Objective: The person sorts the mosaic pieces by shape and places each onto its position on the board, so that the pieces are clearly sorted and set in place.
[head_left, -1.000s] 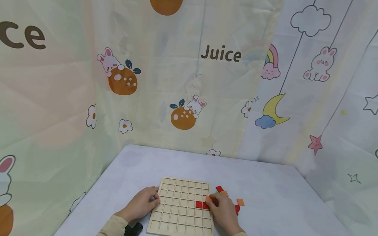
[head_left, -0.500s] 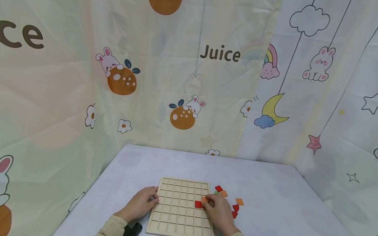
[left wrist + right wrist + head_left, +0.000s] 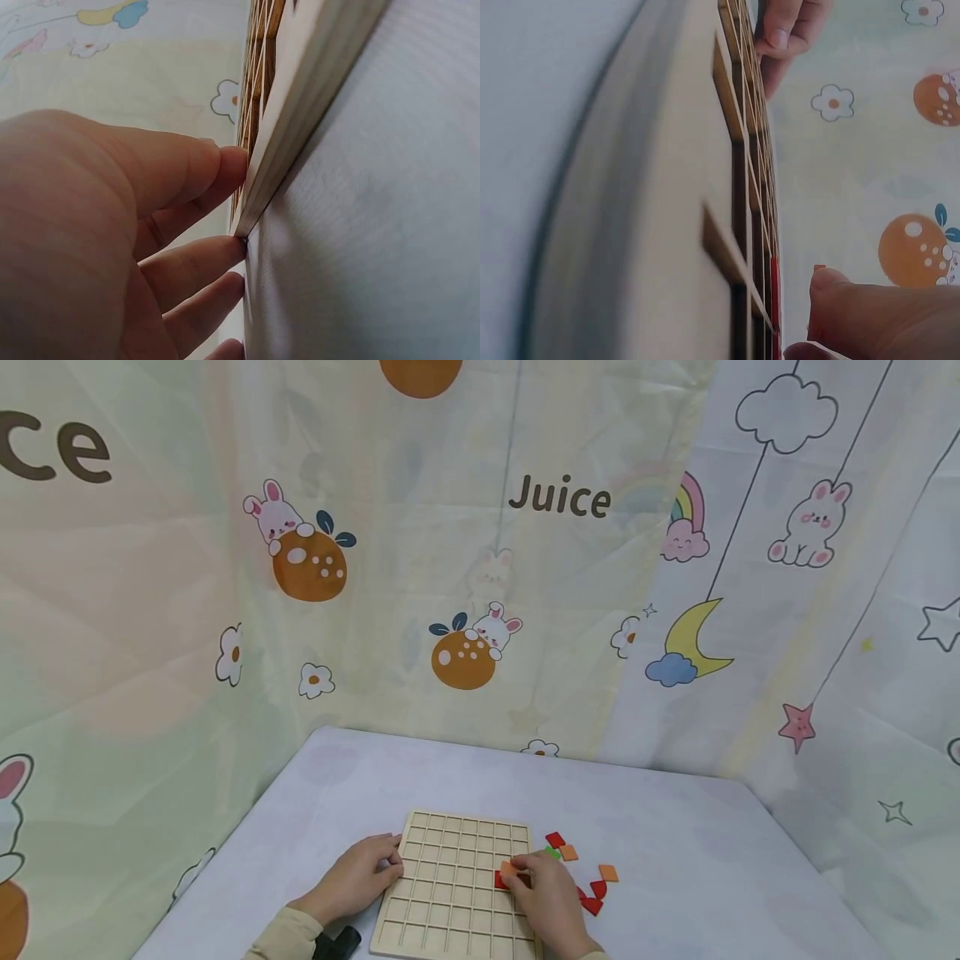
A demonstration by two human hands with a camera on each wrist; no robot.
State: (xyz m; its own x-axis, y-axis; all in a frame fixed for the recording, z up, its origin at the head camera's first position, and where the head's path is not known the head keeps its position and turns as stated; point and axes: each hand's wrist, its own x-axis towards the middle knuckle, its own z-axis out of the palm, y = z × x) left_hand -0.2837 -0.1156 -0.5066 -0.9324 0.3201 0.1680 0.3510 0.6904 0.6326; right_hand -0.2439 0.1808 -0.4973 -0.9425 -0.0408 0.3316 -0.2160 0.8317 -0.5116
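Observation:
A pale wooden grid board [image 3: 442,893] lies on the table in front of me. My left hand [image 3: 363,870] rests at its left edge. In the left wrist view its fairly straight fingers [image 3: 191,262] touch the board's side. Over the right part of the board, my right hand [image 3: 553,897] pinches a small orange square tile [image 3: 507,867] between thumb and fingers. Only a sliver of that tile shows past the thumb in the right wrist view. Red tile [image 3: 498,880] sits in the grid just below the orange one, partly hidden by the right hand.
Right of the board lie several loose tiles: red [image 3: 555,840], orange [image 3: 569,852], green [image 3: 552,853], another orange [image 3: 608,873] and red ones [image 3: 592,906]. A black object [image 3: 341,943] shows beside the left wrist. Printed cloth [image 3: 390,568] hangs behind the table.
My right hand has moved left over the board with the orange tile, now covering more of the red in the grid. The left hand stays at the board's edge.

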